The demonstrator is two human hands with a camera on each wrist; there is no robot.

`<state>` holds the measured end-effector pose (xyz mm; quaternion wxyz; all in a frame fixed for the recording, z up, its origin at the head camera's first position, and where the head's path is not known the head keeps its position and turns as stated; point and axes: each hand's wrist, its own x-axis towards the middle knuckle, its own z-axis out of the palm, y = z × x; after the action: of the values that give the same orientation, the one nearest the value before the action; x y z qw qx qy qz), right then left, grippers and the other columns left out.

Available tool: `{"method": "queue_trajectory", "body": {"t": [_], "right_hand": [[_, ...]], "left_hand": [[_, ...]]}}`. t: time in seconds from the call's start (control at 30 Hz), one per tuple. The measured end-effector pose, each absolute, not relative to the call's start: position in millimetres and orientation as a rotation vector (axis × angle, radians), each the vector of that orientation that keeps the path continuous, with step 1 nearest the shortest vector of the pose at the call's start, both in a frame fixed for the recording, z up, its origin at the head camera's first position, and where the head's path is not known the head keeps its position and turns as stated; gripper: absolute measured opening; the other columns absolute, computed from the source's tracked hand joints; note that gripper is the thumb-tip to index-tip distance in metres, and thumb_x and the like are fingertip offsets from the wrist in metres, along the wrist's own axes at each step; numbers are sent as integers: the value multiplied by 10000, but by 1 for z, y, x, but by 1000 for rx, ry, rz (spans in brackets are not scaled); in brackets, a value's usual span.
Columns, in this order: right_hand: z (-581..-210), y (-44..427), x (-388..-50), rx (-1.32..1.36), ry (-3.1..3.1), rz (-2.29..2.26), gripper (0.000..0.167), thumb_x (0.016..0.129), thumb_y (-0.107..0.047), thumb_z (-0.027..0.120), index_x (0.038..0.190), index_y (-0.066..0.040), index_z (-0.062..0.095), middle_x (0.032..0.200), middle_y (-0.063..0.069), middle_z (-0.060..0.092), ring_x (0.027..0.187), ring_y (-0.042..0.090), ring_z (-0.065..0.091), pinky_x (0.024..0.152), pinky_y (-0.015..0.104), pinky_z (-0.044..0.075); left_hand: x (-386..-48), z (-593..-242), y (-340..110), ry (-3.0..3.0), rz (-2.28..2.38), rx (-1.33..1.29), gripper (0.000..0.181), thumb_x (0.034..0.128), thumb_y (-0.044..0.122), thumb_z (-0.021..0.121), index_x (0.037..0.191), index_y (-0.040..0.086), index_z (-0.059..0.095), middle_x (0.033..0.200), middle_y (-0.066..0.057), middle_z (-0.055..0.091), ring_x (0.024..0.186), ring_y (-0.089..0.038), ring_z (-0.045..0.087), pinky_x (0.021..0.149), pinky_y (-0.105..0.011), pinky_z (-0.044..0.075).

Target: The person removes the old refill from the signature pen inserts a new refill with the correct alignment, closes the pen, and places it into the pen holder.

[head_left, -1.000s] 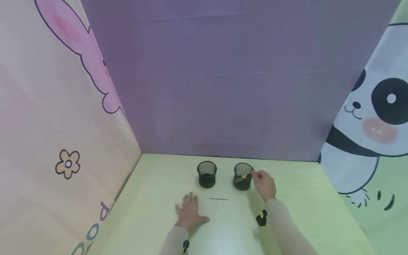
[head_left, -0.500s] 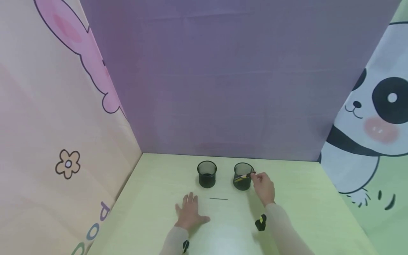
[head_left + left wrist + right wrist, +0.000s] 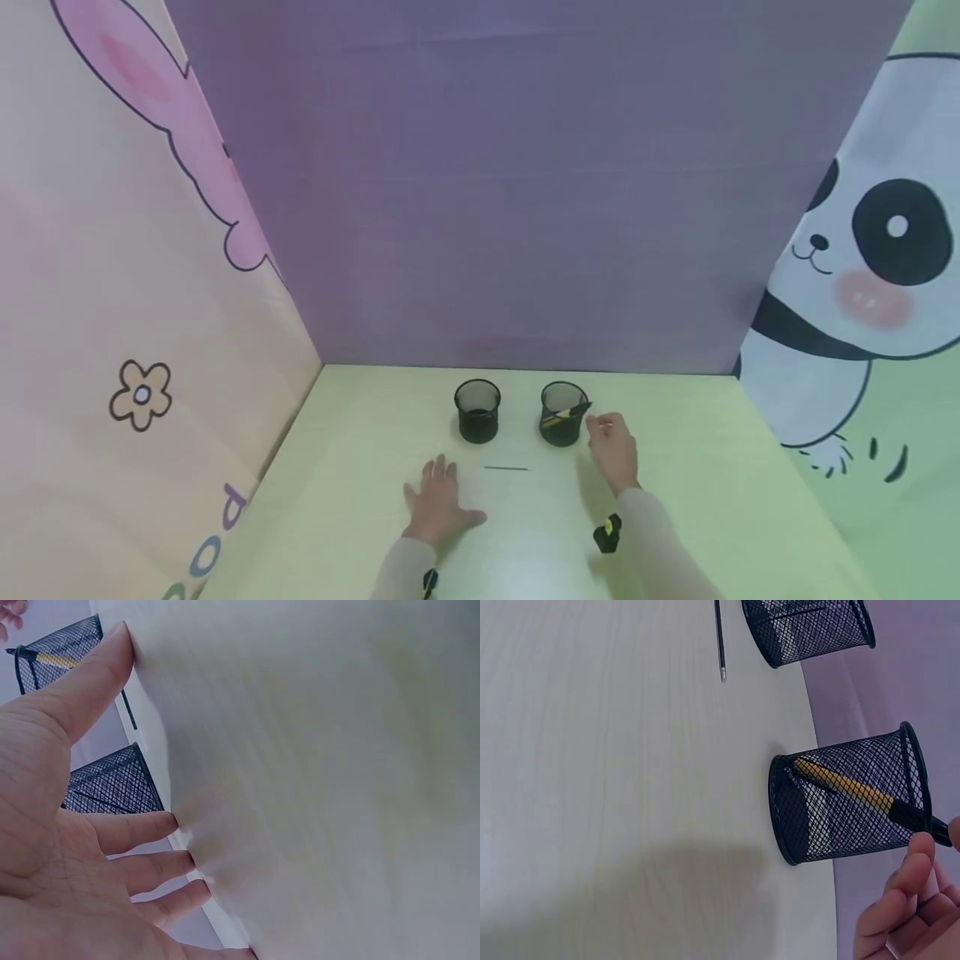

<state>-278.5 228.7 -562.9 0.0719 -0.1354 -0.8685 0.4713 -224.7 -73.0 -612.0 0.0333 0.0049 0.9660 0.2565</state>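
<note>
A yellow-and-black pen [image 3: 847, 787] leans inside the right black mesh pen holder [image 3: 562, 429], its black end jutting past the rim. My right hand [image 3: 613, 450] is beside that end, thumb and forefinger slightly parted and no longer gripping it in the head view. My left hand [image 3: 438, 504] is spread, its fingertips touching the table in the left wrist view. A thin dark pen refill [image 3: 506, 468] with a metal tip lies on the table between the hands and the holders. The left mesh pen holder [image 3: 477, 425] stands upright; a thin dark line shows through its mesh.
The pale wooden table [image 3: 360, 467] ends at a purple backdrop [image 3: 487, 208] behind the holders. Printed cloth walls stand on both sides, with a pink figure [image 3: 165, 92] at left and a panda [image 3: 885, 292] at right.
My right hand has let go of the pen's black end and drawn back slightly towards me. The left hand, refill and holders stay put; the head view has shifted a little.
</note>
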Motion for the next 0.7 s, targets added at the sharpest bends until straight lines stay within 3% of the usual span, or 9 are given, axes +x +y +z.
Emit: {"method": "queue_trajectory", "body": {"t": [0.7], "right_hand": [[-559, 231, -267, -397, -2584, 1534, 353, 1059, -339, 479, 1255, -52, 539, 1192, 257, 697, 962, 265, 676, 759, 309, 490]], "left_hand": [[-226, -614, -69, 2943, 786, 44, 1057, 684, 537, 895, 1482, -7, 465, 1627, -240, 337, 1523, -454, 260, 1118, -810, 123]]}}
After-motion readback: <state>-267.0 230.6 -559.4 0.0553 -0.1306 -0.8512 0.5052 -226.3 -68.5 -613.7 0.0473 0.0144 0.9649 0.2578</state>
